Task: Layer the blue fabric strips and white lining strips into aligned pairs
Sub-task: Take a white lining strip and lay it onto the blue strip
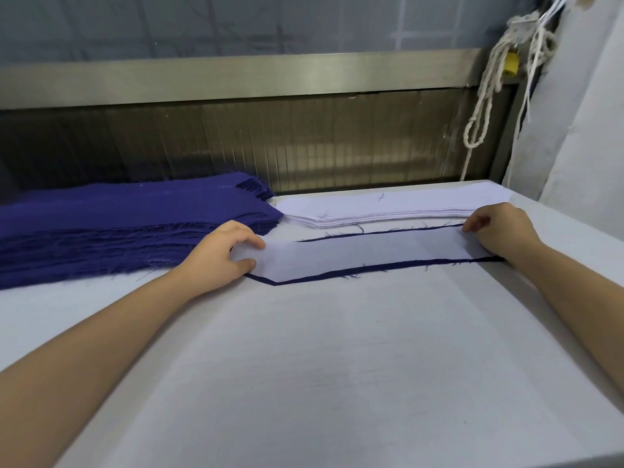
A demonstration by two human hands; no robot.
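Note:
A white lining strip point(364, 253) lies on top of a blue fabric strip point(337, 274), whose dark edges show along its near and far sides. My left hand point(223, 255) pinches the lining's left end between thumb and fingers. My right hand point(499, 228) has its fingers curled on the pair's right end. A thick stack of blue strips point(118, 224) lies at the left. Behind the pair sits a stack of white lining strips point(388, 207).
The work lies on a white padded table point(320, 366). A metal frame with a ribbed dark panel point(304, 140) runs along the back. White ropes and a yellow piece point(510, 64) hang at the back right beside a white wall.

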